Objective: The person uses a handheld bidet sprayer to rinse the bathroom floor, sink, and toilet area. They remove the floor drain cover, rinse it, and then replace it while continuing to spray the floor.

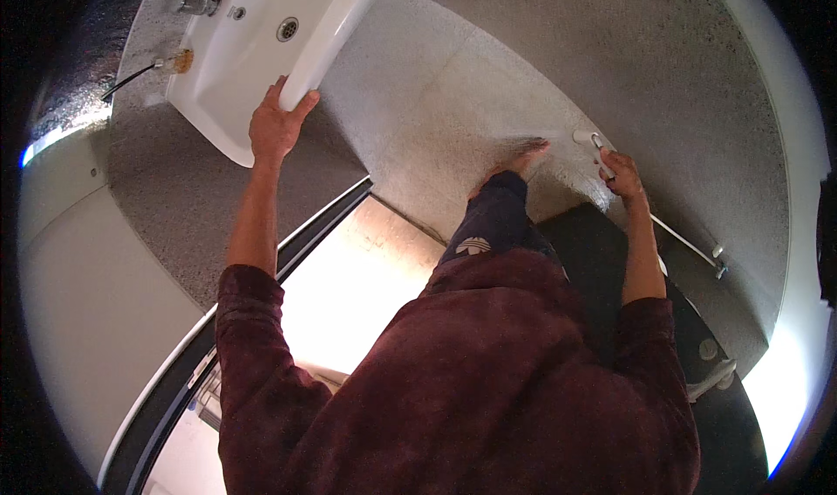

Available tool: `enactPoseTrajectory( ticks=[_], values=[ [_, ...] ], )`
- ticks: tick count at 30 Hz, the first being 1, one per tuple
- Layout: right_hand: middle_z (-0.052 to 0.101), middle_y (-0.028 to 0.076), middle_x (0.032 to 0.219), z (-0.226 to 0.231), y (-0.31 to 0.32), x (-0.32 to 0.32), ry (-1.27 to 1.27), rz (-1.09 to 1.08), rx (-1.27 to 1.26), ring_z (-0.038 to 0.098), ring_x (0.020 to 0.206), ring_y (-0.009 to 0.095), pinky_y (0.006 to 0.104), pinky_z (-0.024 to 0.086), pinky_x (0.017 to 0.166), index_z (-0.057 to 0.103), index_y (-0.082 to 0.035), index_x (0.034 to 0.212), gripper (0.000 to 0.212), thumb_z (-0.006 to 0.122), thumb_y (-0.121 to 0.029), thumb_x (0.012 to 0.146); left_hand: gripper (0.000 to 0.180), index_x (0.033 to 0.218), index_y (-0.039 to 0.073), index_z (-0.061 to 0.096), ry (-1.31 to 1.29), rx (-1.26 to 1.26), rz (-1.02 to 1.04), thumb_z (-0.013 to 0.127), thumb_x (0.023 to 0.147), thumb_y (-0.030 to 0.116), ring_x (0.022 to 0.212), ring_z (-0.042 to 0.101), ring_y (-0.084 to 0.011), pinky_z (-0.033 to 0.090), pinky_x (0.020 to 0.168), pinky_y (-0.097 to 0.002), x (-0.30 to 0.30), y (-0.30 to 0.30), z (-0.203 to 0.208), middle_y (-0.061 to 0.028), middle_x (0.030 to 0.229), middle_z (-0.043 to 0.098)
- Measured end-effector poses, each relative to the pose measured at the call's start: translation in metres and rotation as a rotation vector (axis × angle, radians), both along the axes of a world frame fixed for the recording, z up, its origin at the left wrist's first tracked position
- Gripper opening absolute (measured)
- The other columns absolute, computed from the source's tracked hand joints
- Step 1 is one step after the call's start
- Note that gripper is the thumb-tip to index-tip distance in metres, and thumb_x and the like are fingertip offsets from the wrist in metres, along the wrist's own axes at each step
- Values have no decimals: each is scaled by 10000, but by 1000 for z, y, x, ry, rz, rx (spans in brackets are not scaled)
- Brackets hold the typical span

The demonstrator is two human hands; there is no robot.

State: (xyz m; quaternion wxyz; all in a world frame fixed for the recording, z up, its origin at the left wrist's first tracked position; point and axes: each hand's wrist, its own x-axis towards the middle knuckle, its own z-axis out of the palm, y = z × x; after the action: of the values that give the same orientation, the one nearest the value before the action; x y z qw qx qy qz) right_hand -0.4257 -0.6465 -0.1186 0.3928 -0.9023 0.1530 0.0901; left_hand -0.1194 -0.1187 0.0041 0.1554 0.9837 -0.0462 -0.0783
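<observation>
My left hand [277,124] grips the front corner of a white washbasin [228,76], its thumb on one side of the rim and its fingers on the other. In my right hand [623,177] is a white handheld sprayer [588,136], its head toward the floor. A faint spray of water reaches my bare foot [527,153], and the floor [436,85] around it looks wet. The fingers of my right hand are closed around the sprayer's handle.
Behind the basin's rim sits a metal tap [199,5]. A white hose [684,236] leads to a wall valve [720,268] on the right. A dark surface [584,251] lies beside my leg. At lower left, a doorway threshold [327,220] borders a bright area.
</observation>
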Motion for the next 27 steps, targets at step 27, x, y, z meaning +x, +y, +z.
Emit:
enactPoseTrajectory(
  ticks=[27],
  values=[
    [663,181,883,79,29,15,310,-800,-16,651,860,273,384,469,720,661,-38,1009,513,590,-503,804,934,1420,-31,100,-175,125,-227,555,828,529,1342,189,-407,240,1065,-461,46,-58,-3,-292,1439,176]
  ],
)
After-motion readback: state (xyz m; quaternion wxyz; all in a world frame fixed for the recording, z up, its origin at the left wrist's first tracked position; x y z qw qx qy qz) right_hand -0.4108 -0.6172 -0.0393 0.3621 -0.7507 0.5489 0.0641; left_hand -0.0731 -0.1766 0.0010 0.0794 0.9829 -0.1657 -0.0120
